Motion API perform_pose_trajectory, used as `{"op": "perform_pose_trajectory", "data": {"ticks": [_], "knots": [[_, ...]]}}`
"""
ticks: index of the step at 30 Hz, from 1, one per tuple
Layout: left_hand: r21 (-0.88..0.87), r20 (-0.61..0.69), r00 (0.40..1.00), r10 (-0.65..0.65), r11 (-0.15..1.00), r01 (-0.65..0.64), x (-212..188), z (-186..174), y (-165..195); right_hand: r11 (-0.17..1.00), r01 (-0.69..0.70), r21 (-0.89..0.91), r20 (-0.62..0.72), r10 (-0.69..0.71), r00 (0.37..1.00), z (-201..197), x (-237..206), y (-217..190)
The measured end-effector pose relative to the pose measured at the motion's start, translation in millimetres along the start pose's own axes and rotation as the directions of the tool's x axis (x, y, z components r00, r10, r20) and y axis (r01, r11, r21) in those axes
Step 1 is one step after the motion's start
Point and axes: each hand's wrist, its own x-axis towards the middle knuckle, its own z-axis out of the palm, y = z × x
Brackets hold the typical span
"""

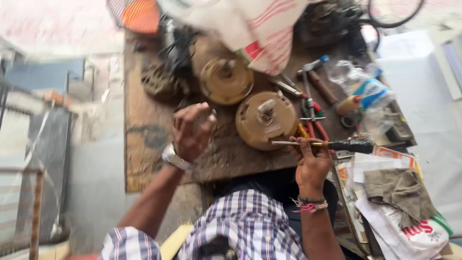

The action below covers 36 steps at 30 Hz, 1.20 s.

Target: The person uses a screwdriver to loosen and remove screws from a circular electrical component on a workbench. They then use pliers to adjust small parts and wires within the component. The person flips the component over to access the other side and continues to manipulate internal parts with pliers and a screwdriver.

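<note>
The right hand [312, 166] holds a screwdriver [323, 144] lying sideways, tip pointing left, while the left hand [192, 131] has curled fingers, holding nothing I can see.

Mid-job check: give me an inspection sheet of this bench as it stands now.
Surface: worn wooden bench, dirty.
Job's things: screwdriver; two round brass-coloured housings.
Clutter: hammer, red pliers, plastic bags, rag on papers.
Hands: right hand holds the screwdriver; left hand raised, closed; contents unclear.
Cables: dark loop at far edge.
Surroundings: blurred; orange fan guard.
</note>
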Motion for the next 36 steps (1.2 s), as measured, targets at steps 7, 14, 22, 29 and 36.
{"op": "perform_pose_trajectory", "data": {"ticks": [7, 14, 22, 29, 36], "knots": [[0.042, 0.104, 0.949, -0.299, 0.954, 0.296, -64.9, -28.7, -46.3, 0.985, -0.068, -0.157, 0.208, 0.1, 0.973, 39.3, -48.9, 16.9], [0.215, 0.387, 0.778, -0.495, 0.869, 0.445, -150.1, -28.4, -69.8, 0.977, -0.106, -0.183, 0.398, 0.173, 0.901, 45.7, -74.9, 35.9], [0.419, 0.496, 0.635, -0.593, 0.803, 0.423, -153.6, 3.9, -68.3, 0.983, -0.07, -0.17, 0.357, 0.127, 0.925, 40.4, -65.4, 36.5], [0.269, 0.489, 0.731, -0.477, 0.879, 0.394, -131.1, 68.6, -47.4, 0.974, -0.088, -0.21, 0.33, 0.155, 0.931, 38.6, -68.5, 34.9], [0.338, 0.541, 0.642, -0.543, 0.839, 0.426, -160.1, 66.0, -70.4, 0.976, -0.099, -0.195, 0.302, 0.155, 0.94, 31.7, -69.2, 29.3]]}}
